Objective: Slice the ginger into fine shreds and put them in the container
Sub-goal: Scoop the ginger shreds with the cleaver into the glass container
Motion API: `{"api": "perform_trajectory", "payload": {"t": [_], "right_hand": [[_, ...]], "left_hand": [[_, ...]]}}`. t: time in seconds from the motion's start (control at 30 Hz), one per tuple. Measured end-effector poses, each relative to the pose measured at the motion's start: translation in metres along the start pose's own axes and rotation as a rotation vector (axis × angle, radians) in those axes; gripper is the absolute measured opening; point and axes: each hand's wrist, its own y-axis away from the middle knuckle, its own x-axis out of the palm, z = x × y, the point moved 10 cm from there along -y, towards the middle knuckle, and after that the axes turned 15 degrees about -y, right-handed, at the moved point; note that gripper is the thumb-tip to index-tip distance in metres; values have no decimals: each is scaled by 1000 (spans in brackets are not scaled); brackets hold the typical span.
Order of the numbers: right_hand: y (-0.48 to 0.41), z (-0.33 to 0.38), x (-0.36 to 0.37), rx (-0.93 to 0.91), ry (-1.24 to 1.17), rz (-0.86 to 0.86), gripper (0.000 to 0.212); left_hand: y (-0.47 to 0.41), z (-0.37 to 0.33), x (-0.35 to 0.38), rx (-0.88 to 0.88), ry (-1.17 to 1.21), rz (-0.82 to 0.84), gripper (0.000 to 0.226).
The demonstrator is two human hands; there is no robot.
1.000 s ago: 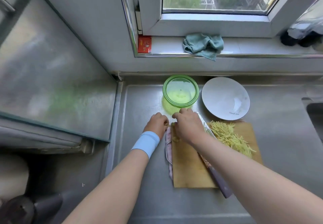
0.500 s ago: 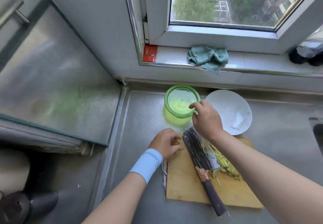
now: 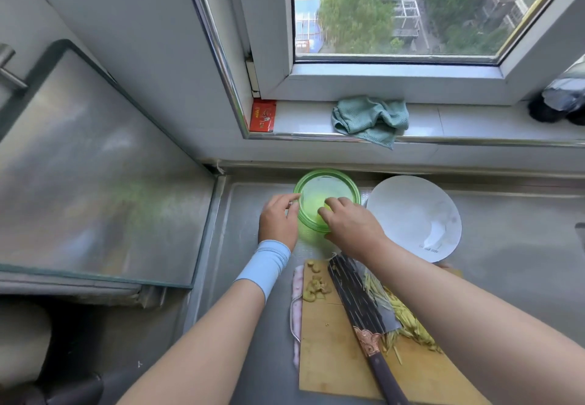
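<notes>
A round green container (image 3: pixel 326 183) with its lid on stands on the steel counter behind the wooden cutting board (image 3: pixel 335 360). My left hand (image 3: pixel 277 221) holds its left side, thumb on the rim. My right hand (image 3: pixel 351 227) lies over the near half of the lid, fingers curled on top and thumb under the near edge. Fine ginger shreds (image 3: pixel 408 316) are piled on the right of the board, partly under the cleaver (image 3: pixel 361 300), which lies flat with no hand on it. Several ginger scraps (image 3: pixel 316 287) sit at the board's far left corner.
A white bowl (image 3: pixel 411 214) stands right of the container, touching the board's far edge. On the window sill lie a green cloth (image 3: pixel 370 118) and a red box (image 3: pixel 262 115). A raised glass-topped surface (image 3: pixel 95 167) bounds the counter on the left.
My right hand went from the board to the container's lid. My left hand left the board's corner and took the container's left side. The cleaver now lies uncovered on the board.
</notes>
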Motion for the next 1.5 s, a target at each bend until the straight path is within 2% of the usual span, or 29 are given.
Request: {"api": "perform_trajectory", "payload": {"t": [0.07, 0.17, 0.23, 0.47, 0.6, 0.83, 0.97, 1.03, 1.1, 1.2, 1.27, 1.33, 1.4, 1.5], "right_hand": [[0, 3, 8, 4, 114, 54, 29], [-1, 16, 21, -76, 250, 127, 45], [2, 27, 22, -116, 300, 202, 50], [2, 36, 12, -88, 261, 158, 55], [7, 28, 4, -4, 215, 71, 58], [8, 9, -6, 64, -9, -164, 26], [15, 11, -30, -7, -107, -378, 26], [18, 14, -43, -8, -128, -459, 31], [22, 20, -54, -22, -154, -533, 19], [36, 6, -72, 33, -311, -685, 25], [48, -9, -84, 84, -384, -783, 21], [61, -14, -99, 94, -450, -878, 27], [68, -10, -116, 82, -610, -954, 27], [61, 2, -115, 175, -846, -915, 22]], "left_hand": [[0, 9, 10, -83, 0, 44, 33], [7, 17, 29, -152, 3, 163, 47], [9, 18, 31, -166, 24, 173, 49], [4, 24, 35, -201, 140, 176, 50], [2, 24, 40, -238, 304, 202, 59], [0, 5, 33, -119, 233, 202, 47], [0, 3, 35, -108, 184, 227, 43], [0, 13, 43, -143, 134, 266, 51], [2, 27, 50, -189, 137, 297, 59], [6, 32, 52, -207, 160, 309, 58], [9, 29, 48, -193, 142, 327, 56], [6, 23, 33, -135, 100, 278, 58], [3, 11, -1, -58, 141, 120, 61], [7, 4, -40, 36, 196, -23, 56]]}}
